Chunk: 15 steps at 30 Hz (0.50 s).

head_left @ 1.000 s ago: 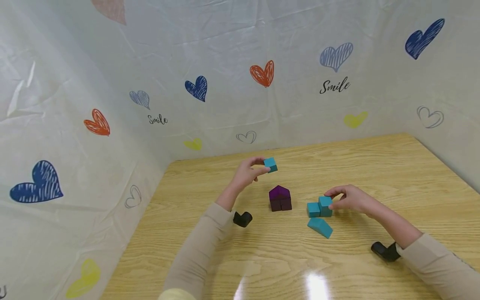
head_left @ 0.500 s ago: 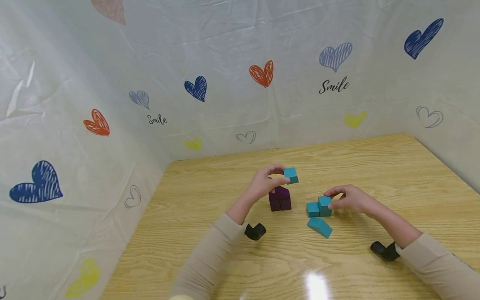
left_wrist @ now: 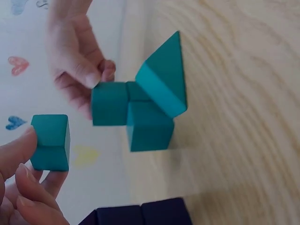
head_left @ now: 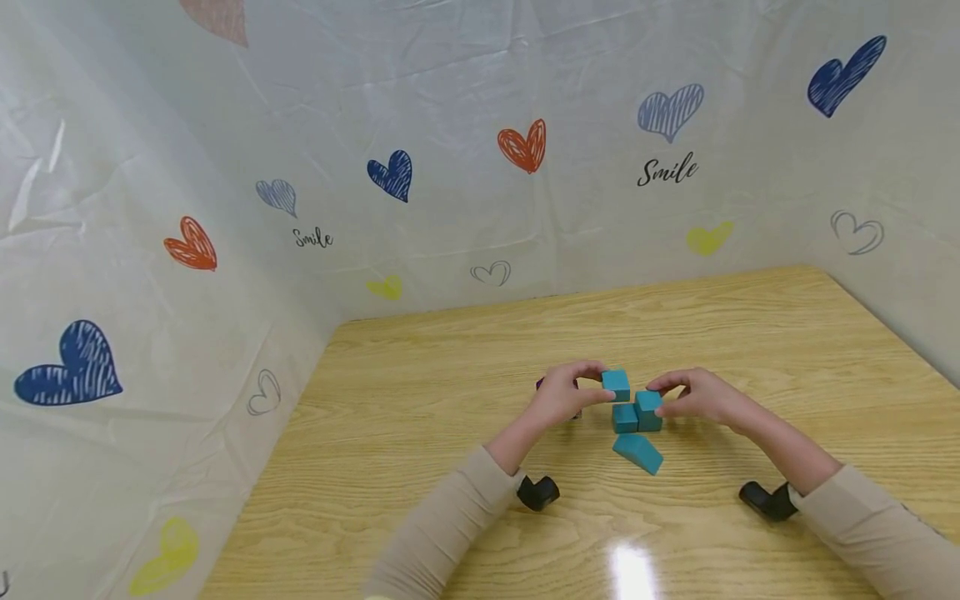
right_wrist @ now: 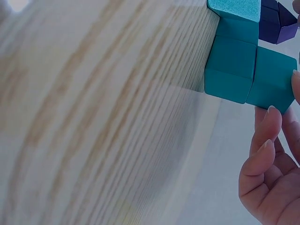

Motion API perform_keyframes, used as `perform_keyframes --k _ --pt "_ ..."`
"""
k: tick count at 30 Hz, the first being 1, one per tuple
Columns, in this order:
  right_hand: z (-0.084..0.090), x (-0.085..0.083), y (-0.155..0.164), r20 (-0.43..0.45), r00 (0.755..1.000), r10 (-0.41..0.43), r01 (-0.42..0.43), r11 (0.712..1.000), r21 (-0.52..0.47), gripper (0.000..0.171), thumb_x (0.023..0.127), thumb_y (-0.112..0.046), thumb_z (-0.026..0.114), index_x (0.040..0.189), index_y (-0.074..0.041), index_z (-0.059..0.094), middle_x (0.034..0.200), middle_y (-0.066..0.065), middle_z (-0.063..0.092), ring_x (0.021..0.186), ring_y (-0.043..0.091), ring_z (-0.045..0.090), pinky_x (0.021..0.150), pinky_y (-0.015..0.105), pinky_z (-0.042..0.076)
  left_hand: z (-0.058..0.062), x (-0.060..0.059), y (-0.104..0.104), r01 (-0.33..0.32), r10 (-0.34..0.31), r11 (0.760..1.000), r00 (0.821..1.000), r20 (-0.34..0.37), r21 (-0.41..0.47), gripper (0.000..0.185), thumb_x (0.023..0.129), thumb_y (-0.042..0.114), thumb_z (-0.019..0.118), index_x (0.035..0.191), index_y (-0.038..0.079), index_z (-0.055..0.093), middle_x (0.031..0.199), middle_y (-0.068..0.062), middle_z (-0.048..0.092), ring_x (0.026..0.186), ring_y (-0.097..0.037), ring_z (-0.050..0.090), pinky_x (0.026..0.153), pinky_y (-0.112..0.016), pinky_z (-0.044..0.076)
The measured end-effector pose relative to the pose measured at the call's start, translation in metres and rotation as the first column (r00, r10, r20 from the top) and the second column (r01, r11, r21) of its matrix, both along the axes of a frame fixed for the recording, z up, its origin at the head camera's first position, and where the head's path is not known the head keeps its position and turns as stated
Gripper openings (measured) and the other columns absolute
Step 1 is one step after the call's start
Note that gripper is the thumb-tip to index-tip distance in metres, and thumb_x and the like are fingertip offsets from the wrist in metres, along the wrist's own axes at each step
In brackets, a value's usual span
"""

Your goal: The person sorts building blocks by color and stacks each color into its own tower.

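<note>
My left hand (head_left: pixel 561 395) pinches a teal cube (head_left: pixel 616 385) between thumb and fingers, in the air just left of and behind a small teal stack. My right hand (head_left: pixel 701 395) holds the stack's upper cube (head_left: pixel 649 403) from the right side. That cube sits on another teal cube (right_wrist: pixel 230 65). Beside the stack on its left is a lower teal cube (head_left: pixel 625 418). In front lies a teal wedge-shaped block (head_left: pixel 638 453), its sloped faces showing. The held cube (left_wrist: pixel 50 142) is apart from the stack in the left wrist view.
Purple blocks (left_wrist: pixel 140 215) stand left of the teal ones, mostly hidden behind my left hand in the head view. The wooden table (head_left: pixel 420 400) meets a white sheet (head_left: pixel 450 217) with printed hearts at the back and left. Black wrist mounts (head_left: pixel 538 493) hang below both forearms.
My left hand has carried its cube rightward and toward me, passing over the purple blocks to near the teal stack. My right hand has stayed on the upper cube.
</note>
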State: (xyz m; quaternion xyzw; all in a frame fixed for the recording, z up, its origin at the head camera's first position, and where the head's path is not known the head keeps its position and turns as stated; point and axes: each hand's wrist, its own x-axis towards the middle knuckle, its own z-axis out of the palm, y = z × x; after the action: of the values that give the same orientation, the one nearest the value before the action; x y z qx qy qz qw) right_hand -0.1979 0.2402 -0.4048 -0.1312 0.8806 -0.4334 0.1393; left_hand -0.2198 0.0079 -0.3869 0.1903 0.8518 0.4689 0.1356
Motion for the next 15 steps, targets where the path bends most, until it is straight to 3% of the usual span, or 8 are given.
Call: perform_keyframes --k 6,11,15 --pt "-0.001 0.001 0.001 0.014 1.000 0.001 -0.001 1.000 -0.022 0.047 0.081 -0.020 0.069 0.118 0.007 0.056 0.109 0.021 0.055 0.079 0.020 0.049 0.067 0.035 0.044 -0.009 0.008 0.009 -0.023 0.022 0.999 0.999 -0.026 -0.028 0.031 0.082 0.024 0.068 0.112 0.017 0.062 0.108 0.000 0.064 0.050 -0.009 0.044 0.048 -0.020 0.043" --pt "-0.001 0.002 0.000 0.009 1.000 0.000 0.000 1.000 -0.024 0.047 0.082 -0.020 0.069 0.118 0.007 0.055 0.109 0.021 0.055 0.079 0.020 0.049 0.066 0.035 0.045 -0.017 0.010 0.013 -0.040 0.039 0.999 0.999 -0.025 -0.034 0.031 0.083 0.025 0.067 0.113 0.018 0.062 0.109 0.001 0.064 0.054 -0.013 0.053 0.049 -0.020 0.044" --pt "-0.001 0.002 0.000 0.005 1.000 -0.003 0.003 1.000 -0.013 0.047 0.082 -0.019 0.068 0.118 0.008 0.055 0.109 0.022 0.055 0.078 0.020 0.049 0.066 0.034 0.045 -0.022 0.011 0.015 -0.056 0.055 0.998 0.998 -0.025 -0.037 0.031 0.082 0.026 0.068 0.112 0.018 0.063 0.106 0.004 0.064 0.073 -0.017 0.061 0.059 -0.020 0.046"
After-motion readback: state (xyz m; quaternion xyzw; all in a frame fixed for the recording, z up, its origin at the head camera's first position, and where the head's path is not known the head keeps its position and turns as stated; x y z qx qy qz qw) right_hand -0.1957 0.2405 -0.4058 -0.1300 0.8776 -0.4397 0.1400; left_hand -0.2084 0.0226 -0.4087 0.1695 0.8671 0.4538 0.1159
